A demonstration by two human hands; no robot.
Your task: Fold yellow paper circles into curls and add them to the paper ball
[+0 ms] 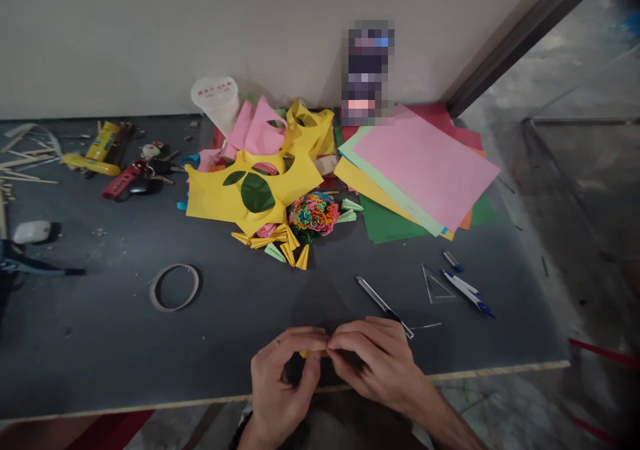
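Note:
Near the front edge of the dark table, my left hand (285, 373) pinches a small piece of yellow paper (306, 354) between thumb and fingers. My right hand (373, 357) meets it from the other side, its thumb and fingertips closed on the paper's right end. Most of the piece is hidden by my fingers. Just beyond my right hand lies a utility knife (383, 305). Farther back, several folded yellow paper cones (289, 243) and pale green ones (350, 207) lie around a ball of coiled, many-coloured paper (315, 215).
Cut yellow paper (215, 197) and pink paper (260, 130) lie beside a white cup (220, 107). Coloured sheets (425, 163) are stacked at the back right. A tape roll (157, 292), keys (155, 167), a set square (430, 290) and compasses (467, 292) lie about.

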